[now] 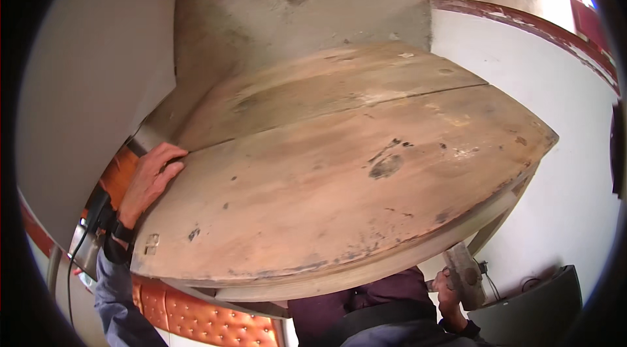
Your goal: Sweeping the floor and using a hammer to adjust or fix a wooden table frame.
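Note:
A worn wooden tabletop [313,184] fills the middle of the view, with a dark seam running across it. My left hand [150,180] rests on its left edge, fingers stretched over the rim near the seam's end, holding nothing. Low on the right, beyond the near edge, my right hand [447,291] is closed around the handle of what looks like a wooden mallet [465,275]. The mallet's blocky, worn head is beside the fingers, apart from the tabletop. A short end of the handle shows at the other side of the hand.
A grey panel [104,33] stands at the left, and a white wall [522,79] with red trim at the right. An orange tufted piece of furniture [202,311] lies below the tabletop. A dark grey flat object [535,311] with cables is at lower right. Stained floor [313,7] lies beyond.

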A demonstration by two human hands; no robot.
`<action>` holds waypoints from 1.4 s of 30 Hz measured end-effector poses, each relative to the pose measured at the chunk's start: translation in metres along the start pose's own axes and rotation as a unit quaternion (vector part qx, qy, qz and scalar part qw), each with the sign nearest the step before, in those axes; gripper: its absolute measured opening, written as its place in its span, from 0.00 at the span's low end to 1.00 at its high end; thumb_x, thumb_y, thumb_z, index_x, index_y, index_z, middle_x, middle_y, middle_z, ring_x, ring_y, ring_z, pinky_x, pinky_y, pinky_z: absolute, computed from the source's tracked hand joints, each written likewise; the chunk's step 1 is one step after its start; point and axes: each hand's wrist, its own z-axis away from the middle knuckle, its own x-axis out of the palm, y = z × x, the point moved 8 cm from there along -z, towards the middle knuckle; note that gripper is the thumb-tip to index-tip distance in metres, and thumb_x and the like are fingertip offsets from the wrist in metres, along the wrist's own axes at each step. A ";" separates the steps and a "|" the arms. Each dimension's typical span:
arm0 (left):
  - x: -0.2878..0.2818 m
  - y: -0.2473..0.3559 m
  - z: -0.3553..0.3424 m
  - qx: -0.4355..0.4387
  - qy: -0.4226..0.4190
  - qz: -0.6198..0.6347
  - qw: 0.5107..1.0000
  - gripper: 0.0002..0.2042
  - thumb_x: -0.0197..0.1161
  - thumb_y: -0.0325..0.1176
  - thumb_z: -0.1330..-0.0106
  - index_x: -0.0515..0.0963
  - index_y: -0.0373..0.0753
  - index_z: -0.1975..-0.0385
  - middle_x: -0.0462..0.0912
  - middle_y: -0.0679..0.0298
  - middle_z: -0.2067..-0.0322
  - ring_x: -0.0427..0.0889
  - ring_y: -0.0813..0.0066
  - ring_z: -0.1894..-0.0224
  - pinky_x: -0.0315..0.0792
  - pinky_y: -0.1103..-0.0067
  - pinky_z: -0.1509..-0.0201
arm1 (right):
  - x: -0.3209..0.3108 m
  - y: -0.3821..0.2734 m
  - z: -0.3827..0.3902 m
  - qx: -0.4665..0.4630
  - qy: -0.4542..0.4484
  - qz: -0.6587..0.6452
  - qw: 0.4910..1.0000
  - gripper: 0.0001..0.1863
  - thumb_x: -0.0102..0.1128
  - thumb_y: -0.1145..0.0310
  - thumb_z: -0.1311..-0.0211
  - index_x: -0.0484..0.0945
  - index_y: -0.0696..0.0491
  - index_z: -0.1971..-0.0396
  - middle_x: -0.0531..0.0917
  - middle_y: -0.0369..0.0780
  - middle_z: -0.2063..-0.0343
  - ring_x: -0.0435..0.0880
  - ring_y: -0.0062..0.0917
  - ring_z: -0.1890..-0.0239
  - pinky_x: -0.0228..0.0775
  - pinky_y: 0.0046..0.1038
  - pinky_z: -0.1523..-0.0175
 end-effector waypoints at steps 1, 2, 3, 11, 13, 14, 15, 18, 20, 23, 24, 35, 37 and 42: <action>0.000 -0.002 0.002 0.007 0.013 0.014 1.000 0.11 0.54 0.31 0.40 0.73 0.31 0.61 0.75 0.55 0.63 0.75 0.59 0.58 0.68 0.75 0.55 | 0.002 -0.008 -0.001 -0.067 -0.009 -0.004 0.998 0.04 0.44 0.79 0.36 0.63 0.53 0.65 0.66 0.32 0.80 0.65 0.15 0.79 0.62 0.20 0.73; -0.001 -0.004 0.005 0.014 0.027 0.027 0.999 0.12 0.54 0.32 0.40 0.73 0.31 0.61 0.75 0.56 0.63 0.75 0.59 0.59 0.68 0.75 0.54 | 0.000 0.001 -0.003 -0.069 -0.019 -0.006 0.997 0.04 0.44 0.79 0.36 0.63 0.53 0.65 0.66 0.32 0.80 0.65 0.15 0.79 0.62 0.20 0.73; -0.001 -0.010 0.008 0.006 0.028 0.026 0.999 0.12 0.54 0.32 0.40 0.73 0.31 0.61 0.75 0.56 0.63 0.75 0.59 0.59 0.68 0.75 0.54 | -0.005 0.007 -0.003 -0.085 -0.014 0.048 0.995 0.04 0.44 0.80 0.36 0.64 0.54 0.65 0.66 0.33 0.78 0.65 0.15 0.79 0.62 0.21 0.72; 0.003 -0.078 0.067 -0.202 0.084 0.347 0.912 0.22 0.48 0.44 0.33 0.70 0.34 0.47 0.74 0.60 0.49 0.72 0.74 0.48 0.64 0.79 0.44 | -0.003 -0.029 -0.010 -0.021 0.067 -0.013 0.997 0.08 0.49 0.84 0.42 0.66 0.55 0.65 0.70 0.36 0.74 0.66 0.16 0.84 0.60 0.19 0.81; 0.006 -0.073 0.086 -0.171 0.125 0.485 0.849 0.28 0.46 0.50 0.32 0.65 0.30 0.44 0.71 0.56 0.46 0.68 0.71 0.43 0.61 0.76 0.40 | -0.015 -0.024 -0.011 -0.030 0.071 0.049 0.996 0.09 0.51 0.84 0.43 0.67 0.56 0.65 0.71 0.36 0.76 0.66 0.16 0.86 0.60 0.19 0.82; 0.007 -0.066 0.102 -0.176 0.139 0.487 0.844 0.28 0.46 0.50 0.32 0.65 0.30 0.44 0.71 0.56 0.46 0.68 0.71 0.43 0.61 0.76 0.40 | -0.022 -0.026 -0.011 -0.035 0.082 0.100 0.991 0.10 0.53 0.83 0.45 0.67 0.56 0.65 0.72 0.35 0.78 0.66 0.16 0.88 0.60 0.19 0.83; 0.008 -0.058 0.117 -0.166 0.173 0.522 0.819 0.29 0.45 0.51 0.32 0.65 0.30 0.45 0.70 0.56 0.45 0.68 0.70 0.43 0.61 0.76 0.39 | -0.024 -0.027 -0.012 0.021 0.101 0.109 0.989 0.11 0.56 0.82 0.47 0.68 0.56 0.65 0.72 0.34 0.81 0.67 0.15 0.89 0.61 0.19 0.84; 0.010 -0.030 0.155 -0.113 0.295 0.575 0.755 0.29 0.42 0.52 0.31 0.67 0.30 0.45 0.74 0.57 0.49 0.70 0.71 0.47 0.61 0.77 0.40 | -0.036 -0.040 -0.016 -0.155 0.098 0.111 0.977 0.10 0.57 0.81 0.48 0.69 0.55 0.66 0.72 0.34 0.80 0.67 0.15 0.90 0.60 0.18 0.85; 0.012 -0.002 0.166 -0.106 0.312 0.531 0.780 0.28 0.41 0.51 0.30 0.67 0.30 0.45 0.74 0.60 0.52 0.71 0.75 0.49 0.62 0.79 0.42 | -0.053 -0.047 -0.018 -0.203 0.097 0.180 0.958 0.13 0.60 0.79 0.51 0.71 0.57 0.63 0.74 0.36 0.76 0.73 0.18 0.83 0.66 0.20 0.77; 0.022 0.013 0.184 -0.034 0.389 0.574 0.719 0.27 0.40 0.49 0.29 0.65 0.32 0.42 0.72 0.62 0.50 0.69 0.76 0.48 0.60 0.80 0.40 | -0.025 -0.125 0.014 -0.338 0.079 0.198 0.917 0.16 0.65 0.76 0.55 0.76 0.60 0.63 0.80 0.43 0.67 0.80 0.32 0.65 0.70 0.30 0.58; 0.028 0.014 0.189 -0.015 0.414 0.576 0.705 0.27 0.40 0.49 0.29 0.64 0.33 0.42 0.72 0.62 0.50 0.69 0.76 0.47 0.59 0.80 0.39 | -0.017 -0.133 0.020 -0.404 0.043 0.245 0.880 0.19 0.65 0.76 0.56 0.75 0.60 0.60 0.80 0.44 0.65 0.80 0.33 0.63 0.70 0.30 0.58; 0.049 0.021 0.202 -0.017 0.487 0.383 0.785 0.48 0.74 0.47 0.57 0.54 0.41 0.36 0.70 0.49 0.46 0.67 0.59 0.41 0.60 0.72 0.37 | 0.140 -0.268 0.134 -0.649 -0.135 0.241 0.709 0.23 0.64 0.80 0.56 0.75 0.60 0.55 0.78 0.47 0.61 0.78 0.41 0.60 0.70 0.33 0.55; 0.050 0.018 0.203 -0.027 0.493 0.364 0.790 0.51 0.75 0.50 0.60 0.52 0.42 0.35 0.69 0.47 0.45 0.66 0.56 0.40 0.60 0.71 0.37 | 0.158 -0.289 0.138 -0.546 -0.186 0.202 0.792 0.21 0.65 0.78 0.56 0.74 0.59 0.57 0.77 0.45 0.61 0.77 0.38 0.59 0.68 0.34 0.54; 0.061 0.012 0.204 -0.016 0.496 0.354 0.793 0.57 0.76 0.50 0.66 0.49 0.43 0.34 0.67 0.43 0.44 0.65 0.50 0.40 0.60 0.69 0.37 | 0.190 -0.389 0.302 -0.790 -0.159 0.100 0.584 0.13 0.63 0.82 0.55 0.75 0.58 0.67 0.76 0.35 0.78 0.74 0.17 0.81 0.66 0.19 0.76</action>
